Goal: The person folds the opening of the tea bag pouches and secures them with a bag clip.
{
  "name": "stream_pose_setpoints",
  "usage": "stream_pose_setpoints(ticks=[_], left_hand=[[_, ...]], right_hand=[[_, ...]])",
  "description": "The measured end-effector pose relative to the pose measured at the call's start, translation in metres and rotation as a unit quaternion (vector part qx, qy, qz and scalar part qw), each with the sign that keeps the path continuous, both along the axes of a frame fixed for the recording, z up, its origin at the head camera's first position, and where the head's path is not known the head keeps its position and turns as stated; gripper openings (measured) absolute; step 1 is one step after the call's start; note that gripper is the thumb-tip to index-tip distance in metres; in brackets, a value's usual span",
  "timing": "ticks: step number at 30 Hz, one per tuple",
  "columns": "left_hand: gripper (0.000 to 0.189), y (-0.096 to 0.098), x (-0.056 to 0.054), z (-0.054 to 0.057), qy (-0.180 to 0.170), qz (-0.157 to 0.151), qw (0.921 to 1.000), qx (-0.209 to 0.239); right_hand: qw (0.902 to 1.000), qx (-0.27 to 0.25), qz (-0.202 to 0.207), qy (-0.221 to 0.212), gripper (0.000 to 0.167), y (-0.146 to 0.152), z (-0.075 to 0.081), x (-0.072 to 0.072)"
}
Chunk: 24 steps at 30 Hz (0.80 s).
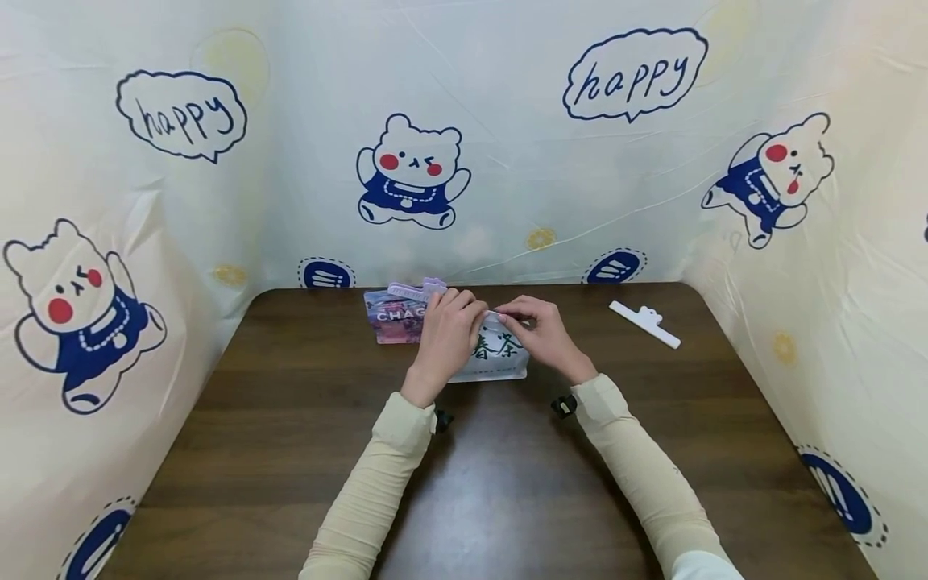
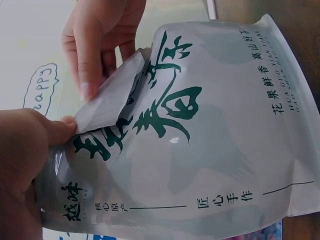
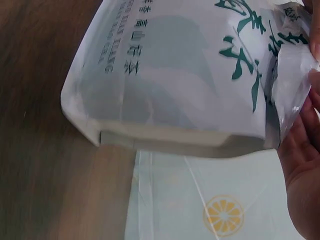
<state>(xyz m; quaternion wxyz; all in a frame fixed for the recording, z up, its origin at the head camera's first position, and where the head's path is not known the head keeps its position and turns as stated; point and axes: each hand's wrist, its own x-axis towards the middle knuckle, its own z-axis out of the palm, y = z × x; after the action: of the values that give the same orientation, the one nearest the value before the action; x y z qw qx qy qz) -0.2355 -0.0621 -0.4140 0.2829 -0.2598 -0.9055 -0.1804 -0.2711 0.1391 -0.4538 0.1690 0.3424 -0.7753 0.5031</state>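
A white tea bag (image 1: 500, 366) with green characters stands upright near the table's far edge. My left hand (image 1: 449, 334) grips its upper left corner, the thumb pressing the folded-over top flap (image 2: 105, 102). At the upper right, my right hand (image 1: 542, 329) pinches the same fold between thumb and fingers. In the right wrist view the bag's side gusset (image 3: 185, 141) faces the camera, and the right hand's fingers lie at the flap's end. Behind the left hand stands a pink and blue bag (image 1: 395, 320), partly hidden, with a purple sealing clip (image 1: 415, 290) along its top.
A white sealing clip (image 1: 645, 324) lies on the brown wooden table (image 1: 304, 451), to the right of my right hand. A pale curtain (image 1: 507, 145) printed with bears encloses the table at the back and both sides.
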Motion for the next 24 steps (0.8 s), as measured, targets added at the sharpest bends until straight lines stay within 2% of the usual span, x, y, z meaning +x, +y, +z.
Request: stream_pose_setpoints(ticks=[9, 19, 24], left_hand=[[0.015, 0.002, 0.001, 0.0, 0.002, 0.0, 1.0, 0.006], [0.015, -0.001, 0.0, 0.001, 0.004, -0.001, 0.9999, 0.013], [0.016, 0.002, -0.001, 0.001, 0.008, -0.001, 0.9999, 0.013]], right_hand=[[0.9999, 0.013, -0.01, -0.001, 0.01, -0.003, 0.003, 0.0], [0.9996, -0.012, -0.011, -0.024, 0.012, -0.001, -0.003, -0.002], [0.9995, -0.02, -0.015, -0.017, 0.007, -0.001, 0.011, 0.007]])
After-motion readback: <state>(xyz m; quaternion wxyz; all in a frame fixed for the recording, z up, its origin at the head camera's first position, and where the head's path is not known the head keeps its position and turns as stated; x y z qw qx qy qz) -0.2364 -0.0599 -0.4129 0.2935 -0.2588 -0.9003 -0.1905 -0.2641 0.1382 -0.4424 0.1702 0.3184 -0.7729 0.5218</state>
